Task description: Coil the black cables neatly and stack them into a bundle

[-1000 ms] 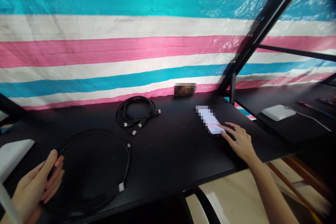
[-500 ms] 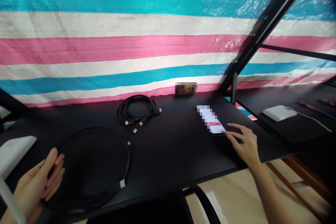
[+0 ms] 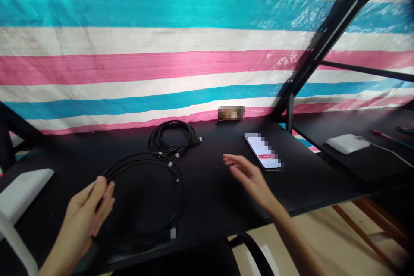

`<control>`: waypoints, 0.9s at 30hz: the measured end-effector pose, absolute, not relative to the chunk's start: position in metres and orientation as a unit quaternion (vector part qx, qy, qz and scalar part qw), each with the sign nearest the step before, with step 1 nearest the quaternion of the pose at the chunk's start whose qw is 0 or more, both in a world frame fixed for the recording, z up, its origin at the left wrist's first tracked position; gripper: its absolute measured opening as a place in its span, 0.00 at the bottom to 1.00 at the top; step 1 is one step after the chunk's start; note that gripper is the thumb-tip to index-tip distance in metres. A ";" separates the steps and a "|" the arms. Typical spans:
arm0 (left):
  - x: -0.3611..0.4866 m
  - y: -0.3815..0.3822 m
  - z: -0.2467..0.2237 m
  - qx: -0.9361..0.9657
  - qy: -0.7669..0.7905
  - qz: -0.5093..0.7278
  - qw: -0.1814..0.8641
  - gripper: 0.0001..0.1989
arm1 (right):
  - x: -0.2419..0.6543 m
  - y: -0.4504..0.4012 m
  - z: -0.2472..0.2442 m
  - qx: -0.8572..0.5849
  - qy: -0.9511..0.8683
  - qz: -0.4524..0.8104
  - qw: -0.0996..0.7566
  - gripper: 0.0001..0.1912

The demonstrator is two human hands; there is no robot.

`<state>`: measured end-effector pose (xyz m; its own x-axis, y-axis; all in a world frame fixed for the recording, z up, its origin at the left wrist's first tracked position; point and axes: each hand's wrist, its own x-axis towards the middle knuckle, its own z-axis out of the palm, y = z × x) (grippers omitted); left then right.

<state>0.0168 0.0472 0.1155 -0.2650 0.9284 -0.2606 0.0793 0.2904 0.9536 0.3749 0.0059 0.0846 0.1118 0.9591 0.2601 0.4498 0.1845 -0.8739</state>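
Observation:
At the left, my left hand (image 3: 92, 211) is closed around a looped black cable (image 3: 181, 194), held above the near part of the black table. The loop hangs out to the right of my fingers, with pale metal plugs at its ends. My right hand (image 3: 247, 174) hovers over the middle of the table with its fingers stretched out, holding nothing. To its right lies a phone (image 3: 263, 153) with a lit screen, partly pixelated. Behind the held loop rests a coiled bundle of black cables (image 3: 153, 140) with USB plugs.
A white box-shaped device (image 3: 27, 189) sits at the left edge, near a pale curved bar (image 3: 17, 243). A small pixelated object (image 3: 230, 113) stands by the striped sheet (image 3: 161, 67). On the right-hand table lies a white power bank (image 3: 346, 143) with a white cable. Black metal posts (image 3: 289, 112) divide the tables.
My right hand has left the phone and moved left towards the cable loop. My left hand has shifted right with the cable. The camera view has moved slightly.

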 end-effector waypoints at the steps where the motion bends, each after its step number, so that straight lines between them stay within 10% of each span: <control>1: 0.026 0.047 0.119 0.365 0.632 0.472 0.494 0.34 | 0.351 0.009 0.089 -0.544 -0.636 0.305 0.454 0.20; 5: 0.048 0.047 0.131 0.389 0.574 0.499 0.520 0.29 | 0.280 0.023 0.099 -0.446 -0.651 0.424 0.445 0.38; 11: 0.049 0.053 0.147 0.484 0.511 0.519 0.485 0.27 | 0.252 0.040 0.119 -0.479 -0.570 0.421 0.518 0.16; 27: 0.048 0.033 0.183 0.686 0.325 0.315 0.570 0.29 | 0.254 -0.002 0.186 -0.463 -0.688 0.265 0.493 0.17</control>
<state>0.0476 0.0328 0.1828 0.5900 0.8050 0.0621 0.0863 -0.1394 0.9865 0.2541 -0.0016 0.1865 -0.0863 0.8974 0.4328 0.3761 0.4316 -0.8199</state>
